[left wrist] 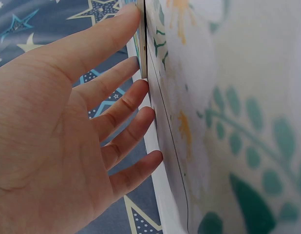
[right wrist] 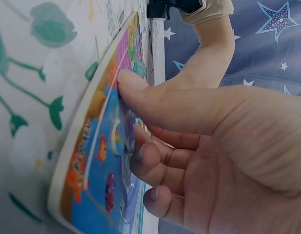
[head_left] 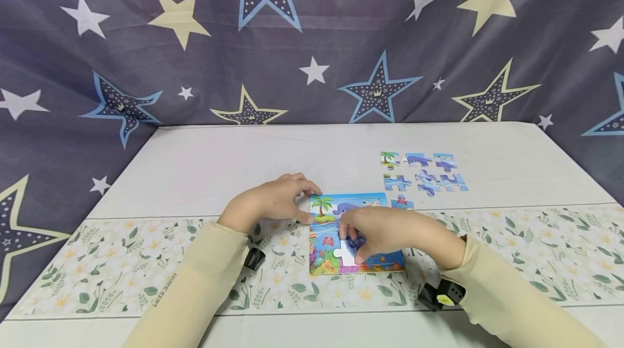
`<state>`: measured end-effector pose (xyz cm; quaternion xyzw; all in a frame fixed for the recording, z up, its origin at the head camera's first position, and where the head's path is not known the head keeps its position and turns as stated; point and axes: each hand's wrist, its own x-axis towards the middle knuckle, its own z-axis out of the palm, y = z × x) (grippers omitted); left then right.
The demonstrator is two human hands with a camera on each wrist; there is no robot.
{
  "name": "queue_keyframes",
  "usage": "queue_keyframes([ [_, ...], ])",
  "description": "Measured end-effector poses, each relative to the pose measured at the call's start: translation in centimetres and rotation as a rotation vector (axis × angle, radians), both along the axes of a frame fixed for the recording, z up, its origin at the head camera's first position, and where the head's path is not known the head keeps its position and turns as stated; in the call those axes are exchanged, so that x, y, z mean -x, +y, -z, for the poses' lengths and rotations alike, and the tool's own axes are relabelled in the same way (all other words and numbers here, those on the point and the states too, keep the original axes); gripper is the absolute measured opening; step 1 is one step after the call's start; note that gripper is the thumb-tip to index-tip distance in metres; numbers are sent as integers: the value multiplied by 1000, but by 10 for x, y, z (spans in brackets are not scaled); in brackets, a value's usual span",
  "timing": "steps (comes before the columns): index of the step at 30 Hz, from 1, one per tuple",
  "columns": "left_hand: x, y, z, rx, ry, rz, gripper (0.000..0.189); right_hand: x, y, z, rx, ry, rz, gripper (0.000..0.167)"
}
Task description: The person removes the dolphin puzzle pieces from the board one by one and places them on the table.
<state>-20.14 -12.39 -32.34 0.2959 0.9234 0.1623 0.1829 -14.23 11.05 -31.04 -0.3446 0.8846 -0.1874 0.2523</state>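
Note:
A colourful sea-scene jigsaw puzzle board [head_left: 324, 231] lies on the table, with a palm tree, a dolphin and a crab on it. My left hand [head_left: 275, 201] is at its left side, thumb and fingertips touching the edge. In the left wrist view the fingers of that hand [left wrist: 67, 112] are spread and fairly straight. Over the board's middle, my right hand [head_left: 390, 231] pinches a dark blue puzzle piece [head_left: 355, 242], mostly hidden by the fingers. Beside it shows a white gap [head_left: 345, 257]. In the right wrist view, the thumb [right wrist: 133, 80] is close over the board's picture.
Several loose puzzle pieces [head_left: 424, 174] lie in rows at the back right, beyond the board. One crab piece [head_left: 402, 201] is close to the board's upper right corner. A floral runner [head_left: 170, 250] crosses the white table; a star-print curtain [head_left: 312, 39] hangs behind.

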Motion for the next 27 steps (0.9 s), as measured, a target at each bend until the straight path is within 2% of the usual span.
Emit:
queue_keyframes([
  [8, 0, 0, -1, 2, -2, -2, 56, 2, 2, 1, 23, -6, -11, 33],
  [14, 0, 1, -1, -1, -7, 4, 56, 5, 4, 0, 100, -23, -41, 20],
  [22, 0, 1, -2, 5, -7, 8, 57, 6, 5, -1, 197, -91, -94, 5],
  [27, 0, 1, -2, 7, -8, 6, 57, 6, 4, -2, 232, -143, -93, 9],
])
